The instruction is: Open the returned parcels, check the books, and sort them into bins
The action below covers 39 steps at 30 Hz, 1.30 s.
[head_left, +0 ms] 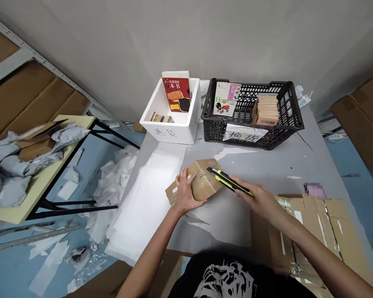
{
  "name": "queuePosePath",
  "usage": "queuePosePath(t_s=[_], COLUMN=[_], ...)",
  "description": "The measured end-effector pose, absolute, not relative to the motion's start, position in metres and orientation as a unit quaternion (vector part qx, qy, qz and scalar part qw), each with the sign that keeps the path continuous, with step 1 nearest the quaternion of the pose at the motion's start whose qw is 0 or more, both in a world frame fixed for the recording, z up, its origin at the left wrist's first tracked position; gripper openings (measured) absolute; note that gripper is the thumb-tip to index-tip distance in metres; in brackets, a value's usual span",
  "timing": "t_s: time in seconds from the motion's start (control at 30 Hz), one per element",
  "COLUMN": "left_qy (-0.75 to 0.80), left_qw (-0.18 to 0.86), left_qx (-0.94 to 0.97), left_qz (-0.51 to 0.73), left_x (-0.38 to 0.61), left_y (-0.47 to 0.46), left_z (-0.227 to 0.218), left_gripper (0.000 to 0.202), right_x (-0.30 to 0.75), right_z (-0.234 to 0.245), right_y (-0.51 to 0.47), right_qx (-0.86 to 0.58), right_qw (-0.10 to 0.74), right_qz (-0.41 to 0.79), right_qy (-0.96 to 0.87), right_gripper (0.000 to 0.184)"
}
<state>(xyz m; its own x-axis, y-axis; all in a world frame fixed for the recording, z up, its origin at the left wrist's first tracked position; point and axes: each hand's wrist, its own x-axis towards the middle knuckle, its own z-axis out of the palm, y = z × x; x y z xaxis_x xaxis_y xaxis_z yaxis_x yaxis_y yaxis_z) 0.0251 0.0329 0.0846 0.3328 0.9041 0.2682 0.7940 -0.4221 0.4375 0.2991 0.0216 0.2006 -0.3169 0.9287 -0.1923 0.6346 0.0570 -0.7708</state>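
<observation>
Steadying with left hand (185,194), fingers spread, the left part of box (206,185), nearer the body than crate (211,129). Gripping cutter (230,181), long axis slanting far-left over box's top, in right hand (262,203), on crate's near side; can't tell tip contact.

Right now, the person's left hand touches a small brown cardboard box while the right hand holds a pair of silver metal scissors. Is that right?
Not quite: the head view shows the right hand holding a slim yellow-and-black utility knife, not scissors. The left hand does touch the small brown cardboard box.
</observation>
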Motion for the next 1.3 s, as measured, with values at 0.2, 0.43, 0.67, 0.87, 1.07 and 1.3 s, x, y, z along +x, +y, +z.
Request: queuePosePath(t_s=[0.2,0.43,0.67,0.87,1.07,1.3], left_qy=[0.556,0.566,0.573,0.586,0.587,0.582], left_qw=[0.124,0.135,0.145,0.161,0.160,0.155], left_qx=[0.785,0.775,0.770,0.764,0.762,0.760], left_qz=[0.246,0.247,0.238,0.217,0.222,0.244], left_x=[0.016,0.006,0.003,0.003,0.001,0.001], left_y=[0.025,0.019,0.019,0.019,0.017,0.017], left_z=[0.074,0.069,0.067,0.065,0.065,0.065], left_gripper=[0.106,0.106,0.108,0.108,0.108,0.106], right_x=[0.267,0.245,0.241,0.240,0.236,0.233], right_z=[0.205,0.207,0.213,0.216,0.218,0.220], right_y=[0.033,0.039,0.027,0.023,0.022,0.019], right_qx=[-0.522,-0.500,-0.498,-0.497,-0.491,-0.486], right_qw=[0.156,0.130,0.109,0.101,0.100,0.088], right_qz=[0.288,0.249,0.209,0.192,0.203,0.190], right_qy=[-0.787,-0.819,-0.835,-0.840,-0.842,-0.849], right_gripper=[0.045,0.044,0.042,0.044,0.044,0.045])
